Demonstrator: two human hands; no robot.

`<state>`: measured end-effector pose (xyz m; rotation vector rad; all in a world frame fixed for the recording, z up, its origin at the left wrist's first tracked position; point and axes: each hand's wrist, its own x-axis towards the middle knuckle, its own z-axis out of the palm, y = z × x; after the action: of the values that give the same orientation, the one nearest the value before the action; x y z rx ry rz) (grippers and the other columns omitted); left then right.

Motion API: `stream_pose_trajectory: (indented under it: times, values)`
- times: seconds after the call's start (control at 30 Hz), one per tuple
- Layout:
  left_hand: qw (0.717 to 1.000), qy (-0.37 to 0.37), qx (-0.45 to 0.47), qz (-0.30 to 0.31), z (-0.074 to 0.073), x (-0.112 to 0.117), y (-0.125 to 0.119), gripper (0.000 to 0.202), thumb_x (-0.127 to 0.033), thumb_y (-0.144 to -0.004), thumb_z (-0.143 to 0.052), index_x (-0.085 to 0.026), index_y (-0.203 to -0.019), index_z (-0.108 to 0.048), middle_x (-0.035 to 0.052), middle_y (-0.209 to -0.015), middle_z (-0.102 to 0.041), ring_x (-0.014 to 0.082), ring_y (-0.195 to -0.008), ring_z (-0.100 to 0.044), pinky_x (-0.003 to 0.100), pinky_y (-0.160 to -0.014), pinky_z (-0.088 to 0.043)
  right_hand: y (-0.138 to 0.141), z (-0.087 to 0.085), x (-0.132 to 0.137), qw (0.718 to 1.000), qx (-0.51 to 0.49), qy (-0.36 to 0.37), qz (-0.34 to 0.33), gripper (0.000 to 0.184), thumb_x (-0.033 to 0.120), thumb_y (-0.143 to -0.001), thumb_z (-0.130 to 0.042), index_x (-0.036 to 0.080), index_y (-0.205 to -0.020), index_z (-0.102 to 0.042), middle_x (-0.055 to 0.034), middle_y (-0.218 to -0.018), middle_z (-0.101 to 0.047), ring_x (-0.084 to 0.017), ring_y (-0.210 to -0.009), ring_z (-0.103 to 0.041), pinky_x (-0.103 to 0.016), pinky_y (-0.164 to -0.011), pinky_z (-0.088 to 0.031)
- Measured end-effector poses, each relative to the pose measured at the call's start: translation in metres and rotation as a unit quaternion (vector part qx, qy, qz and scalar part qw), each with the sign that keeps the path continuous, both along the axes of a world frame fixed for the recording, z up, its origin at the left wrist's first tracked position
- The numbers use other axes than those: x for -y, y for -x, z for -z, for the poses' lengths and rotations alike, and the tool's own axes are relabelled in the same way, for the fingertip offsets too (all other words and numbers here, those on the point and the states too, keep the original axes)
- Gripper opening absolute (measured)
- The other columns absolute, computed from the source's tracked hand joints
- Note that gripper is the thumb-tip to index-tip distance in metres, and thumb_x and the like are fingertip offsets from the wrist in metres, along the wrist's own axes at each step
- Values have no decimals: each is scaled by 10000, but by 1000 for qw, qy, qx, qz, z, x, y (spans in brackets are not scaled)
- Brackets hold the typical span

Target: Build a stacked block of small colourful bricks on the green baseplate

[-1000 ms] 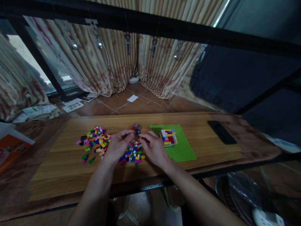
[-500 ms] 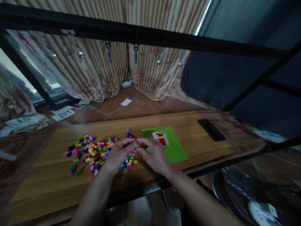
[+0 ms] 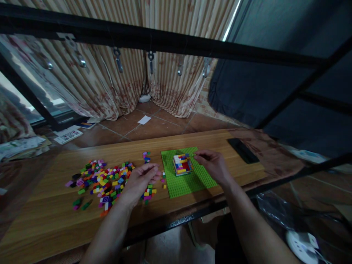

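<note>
On the green studded baseplate point(image 3: 176, 189) stands a small hollow box of toy bricks point(image 3: 180, 169), with white, yellow, blue and red bricks in its walls. My right hand point(image 3: 213, 165) is just right of this box, thumb and forefinger pinched on a small lime-green brick point(image 3: 191, 155) at the box's far right corner. Left of the baseplate, my left hand point(image 3: 141, 181) hovers over the table with its fingertips pressed together. Whether a piece is between them is too small to make out.
A wide pile of loose coloured bricks point(image 3: 110, 179) covers the table's left part. Smaller clusters lie behind my left hand point(image 3: 146, 157) and before it point(image 3: 148, 193). A black phone point(image 3: 243, 150) lies at the right. A black metal bar point(image 3: 170, 40) crosses above the table.
My hands were together over the bricks with a lime-green piece between them. They have parted: the right has moved right to the brick box with that piece, the left stays nearby.
</note>
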<state>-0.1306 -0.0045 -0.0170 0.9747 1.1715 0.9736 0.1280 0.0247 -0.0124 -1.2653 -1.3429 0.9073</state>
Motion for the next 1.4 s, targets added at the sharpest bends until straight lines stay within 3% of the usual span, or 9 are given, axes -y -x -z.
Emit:
stream_pose_trajectory:
  times: [0.13,0.3,0.57,0.97,1.4]
  values:
    - [1000,12,-3,-10,1,-2,2,436,-451,-671,-763,-147,-971,-675,50,-804,-729,123,-697,-638,240,-665,-479,-14,5,-5,996,-14,84,-6,224,349,-591,-774,173,-715,-714,10,-616,-648,-103,-546,-509,-249,-526,-394]
    - [999,33,-12,-20,0,-3,-1,469,-446,-624,-781,-140,-961,-669,45,-782,-730,119,-679,-630,238,-656,-465,-10,14,-9,993,-15,114,-28,242,337,-565,-778,169,-728,-717,17,-614,-652,-95,-533,-502,-249,-532,-384]
    - [999,33,-28,-21,-2,-3,-1,481,-443,-606,-777,-135,-959,-670,44,-778,-727,121,-675,-621,242,-647,-454,-9,24,-16,994,-4,102,-28,201,309,-562,-762,180,-707,-710,-2,-680,-697,-126,-605,-590,-276,-627,-450]
    - [999,20,-37,-17,-2,-1,0,457,-434,-633,-764,-142,-974,-675,46,-788,-721,133,-686,-624,267,-668,-471,-4,27,-19,996,22,87,-22,262,371,-559,-782,181,-693,-660,-3,-657,-675,-136,-607,-599,-275,-605,-470]
    - [999,18,-38,-22,-1,-2,1,445,-453,-629,-764,-158,-953,-685,51,-789,-727,134,-682,-631,257,-657,-470,4,15,-16,990,-29,138,-17,399,480,-515,-830,155,-673,-662,24,-559,-605,-89,-504,-480,-235,-484,-352]
